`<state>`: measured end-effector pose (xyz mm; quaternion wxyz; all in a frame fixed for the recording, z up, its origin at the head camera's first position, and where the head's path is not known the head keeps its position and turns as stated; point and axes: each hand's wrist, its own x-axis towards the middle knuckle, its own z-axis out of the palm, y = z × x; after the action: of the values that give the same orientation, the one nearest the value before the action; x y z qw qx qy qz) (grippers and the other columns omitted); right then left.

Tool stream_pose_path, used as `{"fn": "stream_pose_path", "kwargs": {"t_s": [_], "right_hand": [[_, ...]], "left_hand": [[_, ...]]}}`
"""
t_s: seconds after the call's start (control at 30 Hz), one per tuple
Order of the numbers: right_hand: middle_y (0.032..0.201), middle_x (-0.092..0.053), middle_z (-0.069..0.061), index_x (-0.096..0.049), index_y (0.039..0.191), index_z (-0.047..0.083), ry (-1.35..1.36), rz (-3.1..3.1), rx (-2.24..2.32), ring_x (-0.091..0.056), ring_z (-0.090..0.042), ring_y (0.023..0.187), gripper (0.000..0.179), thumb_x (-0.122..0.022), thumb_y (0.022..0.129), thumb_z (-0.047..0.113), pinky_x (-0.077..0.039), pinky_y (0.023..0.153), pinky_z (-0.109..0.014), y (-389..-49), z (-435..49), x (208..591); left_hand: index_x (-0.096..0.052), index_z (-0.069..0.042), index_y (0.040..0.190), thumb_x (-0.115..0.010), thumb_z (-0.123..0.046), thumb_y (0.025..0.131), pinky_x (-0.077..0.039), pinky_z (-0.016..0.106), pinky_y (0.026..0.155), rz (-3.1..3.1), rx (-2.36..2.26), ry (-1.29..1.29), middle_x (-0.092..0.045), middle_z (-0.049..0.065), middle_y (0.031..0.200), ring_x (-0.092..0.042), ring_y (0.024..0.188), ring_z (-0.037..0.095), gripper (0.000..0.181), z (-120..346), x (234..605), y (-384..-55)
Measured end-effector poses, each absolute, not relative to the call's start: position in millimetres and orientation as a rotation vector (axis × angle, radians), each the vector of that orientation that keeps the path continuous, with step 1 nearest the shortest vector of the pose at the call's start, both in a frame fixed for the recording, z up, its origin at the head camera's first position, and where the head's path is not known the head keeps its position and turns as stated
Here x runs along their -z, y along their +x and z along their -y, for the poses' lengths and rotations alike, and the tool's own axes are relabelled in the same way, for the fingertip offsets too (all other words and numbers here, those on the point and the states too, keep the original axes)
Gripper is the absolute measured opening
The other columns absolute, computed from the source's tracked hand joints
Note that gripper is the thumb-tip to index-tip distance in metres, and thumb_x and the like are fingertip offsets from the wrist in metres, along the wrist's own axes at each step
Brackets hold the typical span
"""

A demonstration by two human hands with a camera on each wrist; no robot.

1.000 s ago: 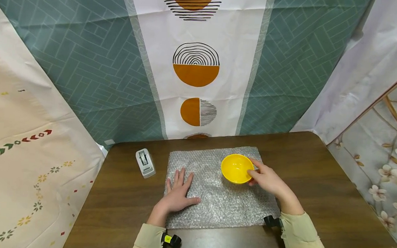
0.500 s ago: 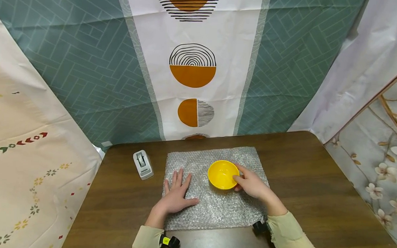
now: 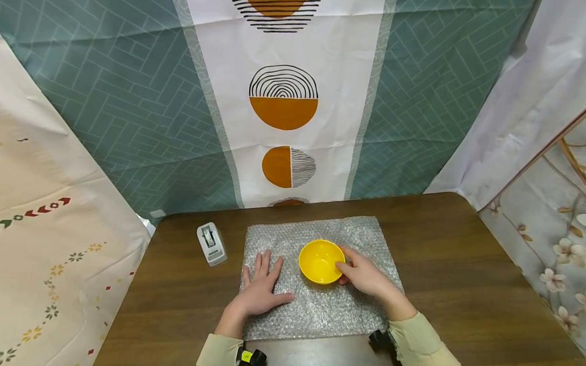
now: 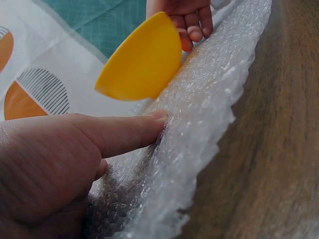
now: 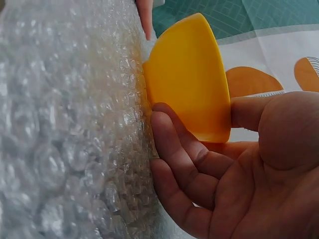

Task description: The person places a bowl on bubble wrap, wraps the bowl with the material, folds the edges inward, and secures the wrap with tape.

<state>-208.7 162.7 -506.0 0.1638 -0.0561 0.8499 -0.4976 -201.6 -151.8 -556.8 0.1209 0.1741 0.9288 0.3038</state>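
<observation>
A yellow bowl (image 3: pixel 319 262) stands upright over the middle of a sheet of bubble wrap (image 3: pixel 317 313). My right hand (image 3: pixel 362 271) grips the bowl by its right side, thumb at the rim and fingers curled against the outer wall, as the right wrist view shows on the bowl (image 5: pixel 187 79). In that view the bowl's base is right at the bubble wrap. My left hand (image 3: pixel 260 289) lies flat with spread fingers on the left part of the bubble wrap. The left thumb (image 4: pixel 129 132) presses on the sheet in the left wrist view.
A white tape dispenser (image 3: pixel 211 245) stands on the brown wooden table (image 3: pixel 182 303), left of the bubble wrap. A patterned cloth (image 3: pixel 283 112) hangs behind the table's back edge. Light curtains flank both sides.
My right hand has moved the yellow bowl left and slightly nearer over the bubble wrap. The left hand has stayed in place on the sheet. The head view has shifted slightly.
</observation>
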Motion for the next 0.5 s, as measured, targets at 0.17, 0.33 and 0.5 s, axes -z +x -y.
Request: {"fn": "stream_pose_path", "kwargs": {"t_s": [0.17, 0.33, 0.5], "right_hand": [[0.095, -0.071, -0.007, -0.032, 0.163, -0.007, -0.131, -2.424, 1.421, -0.07, -0.02, 0.08, 0.064, -0.058, 0.111, 0.02, -0.058, 0.083, -0.041, -207.3, -162.7, 506.5], [0.096, -0.071, -0.007, -0.033, 0.162, -0.009, -0.138, -2.441, 1.395, -0.069, -0.02, 0.08, 0.064, -0.058, 0.111, 0.02, -0.057, 0.082, -0.039, -206.6, -162.3, 506.0], [0.091, -0.071, -0.005, -0.035, 0.162, -0.009, -0.163, -2.468, 1.358, -0.068, -0.02, 0.08, 0.063, -0.059, 0.111, 0.021, -0.053, 0.079, -0.037, -207.0, -161.1, 505.5]], "left_hand": [[-0.022, -0.014, 0.172, -0.073, -0.066, 0.091, 0.021, 0.073, 0.116, -2.709, -0.882, 0.504, 0.012, 0.018, 0.177, 0.02, 0.161, 0.04, 0.109, 150.4, 557.3, -201.0], [-0.022, -0.017, 0.172, -0.074, -0.065, 0.09, 0.02, 0.072, 0.117, -2.712, -0.874, 0.478, 0.013, 0.013, 0.177, 0.02, 0.161, 0.037, 0.108, 149.8, 560.7, -202.7], [-0.023, -0.015, 0.172, -0.075, -0.063, 0.091, 0.019, 0.073, 0.117, -2.694, -0.861, 0.469, 0.011, 0.017, 0.178, 0.019, 0.161, 0.04, 0.108, 149.8, 554.5, -202.5]]}}
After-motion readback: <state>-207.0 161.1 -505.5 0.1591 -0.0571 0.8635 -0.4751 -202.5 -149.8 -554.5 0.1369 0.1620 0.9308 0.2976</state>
